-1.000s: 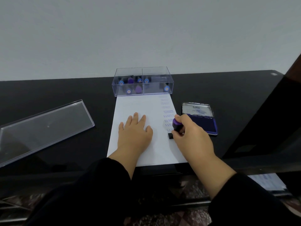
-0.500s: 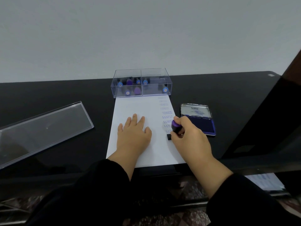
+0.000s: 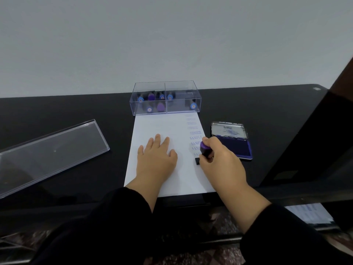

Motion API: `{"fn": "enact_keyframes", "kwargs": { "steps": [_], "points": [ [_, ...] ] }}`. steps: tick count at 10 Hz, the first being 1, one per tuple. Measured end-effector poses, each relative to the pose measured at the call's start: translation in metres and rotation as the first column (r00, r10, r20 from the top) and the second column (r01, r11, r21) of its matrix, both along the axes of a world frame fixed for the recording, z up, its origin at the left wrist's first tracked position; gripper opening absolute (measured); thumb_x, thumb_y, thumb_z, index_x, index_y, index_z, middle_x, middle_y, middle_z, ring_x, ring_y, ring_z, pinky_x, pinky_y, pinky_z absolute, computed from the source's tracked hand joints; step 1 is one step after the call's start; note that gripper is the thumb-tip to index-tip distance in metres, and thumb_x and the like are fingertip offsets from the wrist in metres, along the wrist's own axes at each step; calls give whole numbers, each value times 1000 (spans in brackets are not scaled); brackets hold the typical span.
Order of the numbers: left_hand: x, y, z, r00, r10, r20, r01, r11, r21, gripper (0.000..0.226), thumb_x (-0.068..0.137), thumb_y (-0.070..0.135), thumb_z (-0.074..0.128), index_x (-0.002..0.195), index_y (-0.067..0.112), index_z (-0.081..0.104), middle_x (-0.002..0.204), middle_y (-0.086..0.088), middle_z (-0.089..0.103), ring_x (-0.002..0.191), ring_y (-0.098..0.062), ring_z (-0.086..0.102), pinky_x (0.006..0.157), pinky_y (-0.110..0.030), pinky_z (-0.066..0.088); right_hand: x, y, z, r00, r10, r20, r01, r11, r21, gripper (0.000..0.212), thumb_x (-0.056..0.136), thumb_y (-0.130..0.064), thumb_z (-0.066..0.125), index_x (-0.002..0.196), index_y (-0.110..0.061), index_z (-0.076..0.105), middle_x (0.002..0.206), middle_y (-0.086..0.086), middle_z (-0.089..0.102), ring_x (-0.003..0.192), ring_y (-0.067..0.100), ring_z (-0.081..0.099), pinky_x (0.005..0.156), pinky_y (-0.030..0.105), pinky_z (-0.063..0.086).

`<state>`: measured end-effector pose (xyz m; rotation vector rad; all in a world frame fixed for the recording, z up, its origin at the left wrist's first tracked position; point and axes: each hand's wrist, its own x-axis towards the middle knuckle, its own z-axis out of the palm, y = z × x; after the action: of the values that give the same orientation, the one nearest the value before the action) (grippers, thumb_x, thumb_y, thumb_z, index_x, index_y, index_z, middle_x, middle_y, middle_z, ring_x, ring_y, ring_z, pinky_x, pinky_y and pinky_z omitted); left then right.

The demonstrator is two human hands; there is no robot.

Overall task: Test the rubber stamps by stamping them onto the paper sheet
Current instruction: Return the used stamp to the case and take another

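Purple stamp [image 3: 204, 150] still pressed on paper [image 3: 168, 127], right hand [image 3: 221, 161] unmoved

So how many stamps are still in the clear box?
7 visible: five in the left compartment of the clear box, around; two right. Others may be hidden.

Your right hand [image 3: 221, 161] hides most of the stamp [image 3: 204, 150]; the lid [image 3: 51, 152] runs off the left edge.
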<state>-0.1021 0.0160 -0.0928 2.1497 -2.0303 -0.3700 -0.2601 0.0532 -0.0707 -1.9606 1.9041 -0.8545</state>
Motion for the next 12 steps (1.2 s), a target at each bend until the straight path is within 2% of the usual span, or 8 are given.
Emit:
{"fn": "enact_keyframes", "kwargs": {
  "steps": [2,4,5,7,9,11,12],
  "points": [
    [-1,0,1,1000,1,6,-1,1000,5,54,101,36,21,153,27,9,161,1,-2,147,-17,-2,117,-42,-3,0,-5,0,1000,-5,24,6,1000,-20,27,90,-19,55,116,-27,52,75,-16,47,76,11,47,60,26,38],
    [0,0,0,1000,5,-2,-5,1000,3,54,100,36,22,153,27,10,161,1,-1,147,-17,-2,117,-41,-3,3,-2,0,1000,-1,-7,1,1000,-22,25,91,-19,52,115,-26,51,88,-7,56,82,18,54,67,34,50],
    [-1,-1,0,1000,3,3,-3,1000,4,54,101,36,21,153,27,9,161,1,-1,147,-17,-2,117,-41,-3,0,-1,-1,1000,9,5,-9,1000,-20,26,91,-20,54,116,-27,51,87,-8,55,82,18,55,68,34,49],
    [0,0,1,1000,3,4,-3,1000,6,54,101,36,21,153,27,9,161,1,-2,147,-17,-2,117,-41,-3,-3,-5,-4,999,0,34,1,1000,-31,27,89,-20,57,115,-27,52,70,-17,43,76,11,48,62,26,40],
    [0,0,1,1000,2,1,-2,1000,8,55,100,35,21,153,27,9,161,1,-2,147,-17,-2,117,-41,-3,1,-5,-3,1000,2,23,0,998,-56,27,91,-20,54,117,-27,52,82,-12,50,79,13,50,64,28,44],
    [0,0,1,1000,2,-3,-2,1000,12,55,100,36,21,153,27,8,161,2,-3,147,-17,-3,117,-41,-3,-1,-4,-3,1000,17,8,-16,999,-52,28,92,-21,54,119,-28,50,85,-12,52,81,13,52,64,28,43],
    [0,0,1,1000,2,2,-2,1000,10,54,101,35,21,153,27,8,161,1,-2,147,-17,-2,117,-42,-3,-3,-4,-1,999,45,0,-44,998,-51,29,92,-23,53,120,-29,48,91,-8,57,83,15,55,67,31,49]
  ]
}}
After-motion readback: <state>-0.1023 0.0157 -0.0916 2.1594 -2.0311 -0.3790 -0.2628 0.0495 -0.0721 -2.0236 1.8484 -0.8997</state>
